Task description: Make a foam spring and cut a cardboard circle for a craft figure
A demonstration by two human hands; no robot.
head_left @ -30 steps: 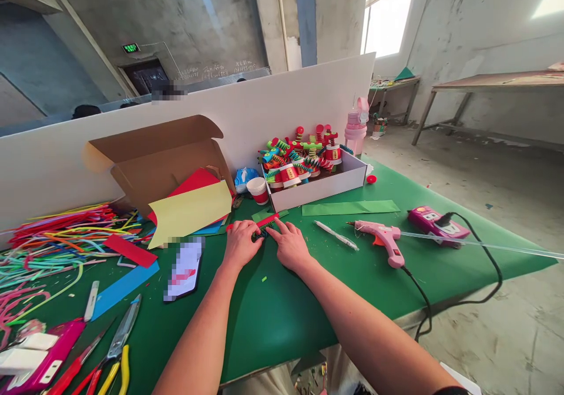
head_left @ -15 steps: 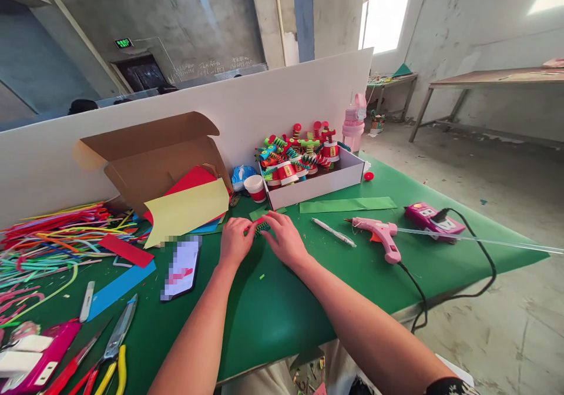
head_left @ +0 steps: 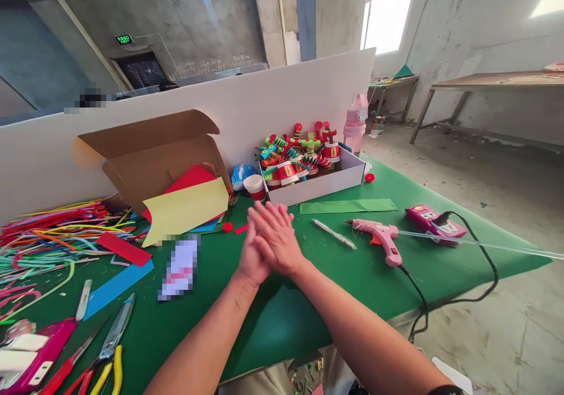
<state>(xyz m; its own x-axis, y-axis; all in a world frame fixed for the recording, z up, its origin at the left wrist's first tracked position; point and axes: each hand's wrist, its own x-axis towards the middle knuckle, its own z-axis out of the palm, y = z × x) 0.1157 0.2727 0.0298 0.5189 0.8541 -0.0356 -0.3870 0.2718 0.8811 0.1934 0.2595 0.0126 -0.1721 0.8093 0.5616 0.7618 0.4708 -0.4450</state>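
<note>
My left hand (head_left: pixel 252 258) and my right hand (head_left: pixel 281 239) are pressed palm to palm above the green table, fingers stretched out. Nothing shows between them, though the palms are hidden. Just left of the fingertips lie a small red round cap (head_left: pixel 227 227) and a red piece (head_left: pixel 241 229), partly covered by my hands. A white pen (head_left: pixel 333 234) rests to the right, below a green paper strip (head_left: pixel 348 206). Farther right is a pink hot glue gun (head_left: pixel 378 233) with a long clear glue stick in it.
Behind my hands stands a white box (head_left: pixel 317 187) of colourful figures, beside paper cups (head_left: pixel 254 188). Leftward are coloured paper sheets (head_left: pixel 189 207), pipe cleaners (head_left: pixel 66 230), a blurred phone (head_left: pixel 178 268), scissors (head_left: pixel 74 354) and yellow-handled cutters (head_left: pixel 115 339). A power strip (head_left: pixel 434 224) and cable lie right.
My hands were apart, fingering a small red piece with a dark green coil. They have come together palm to palm, and the red cap now shows on the table.
</note>
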